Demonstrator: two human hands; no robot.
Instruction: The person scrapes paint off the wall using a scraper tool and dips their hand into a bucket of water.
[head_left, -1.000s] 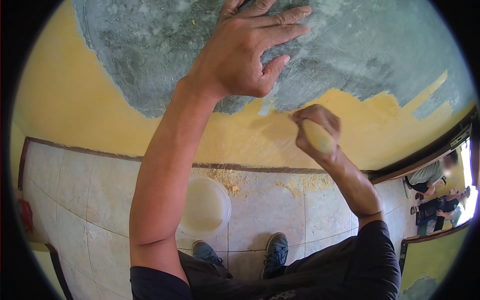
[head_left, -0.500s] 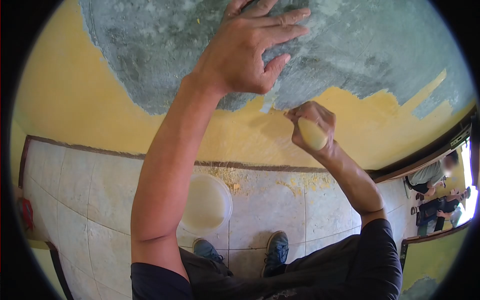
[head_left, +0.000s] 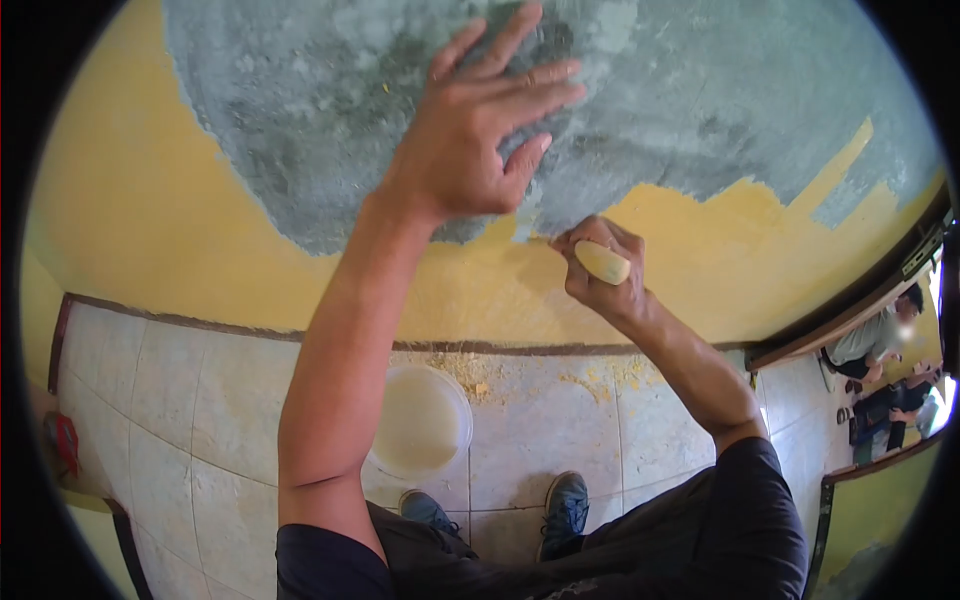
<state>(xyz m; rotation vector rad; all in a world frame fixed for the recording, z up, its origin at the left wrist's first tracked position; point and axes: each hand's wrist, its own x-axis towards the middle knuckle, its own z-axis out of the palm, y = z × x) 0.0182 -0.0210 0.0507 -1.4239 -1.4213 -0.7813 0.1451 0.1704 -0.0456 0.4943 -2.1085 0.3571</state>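
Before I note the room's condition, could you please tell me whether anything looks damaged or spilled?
Yes: the yellow painted wall has a large, ragged-edged grey patch where its yellow coat is missing, and small yellow flakes litter the pale tiled floor below.

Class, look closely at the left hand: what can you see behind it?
Behind the left hand, a grey wall patch shows around it and between its spread fingers. The surface directly behind the hand is covered and cannot be seen.
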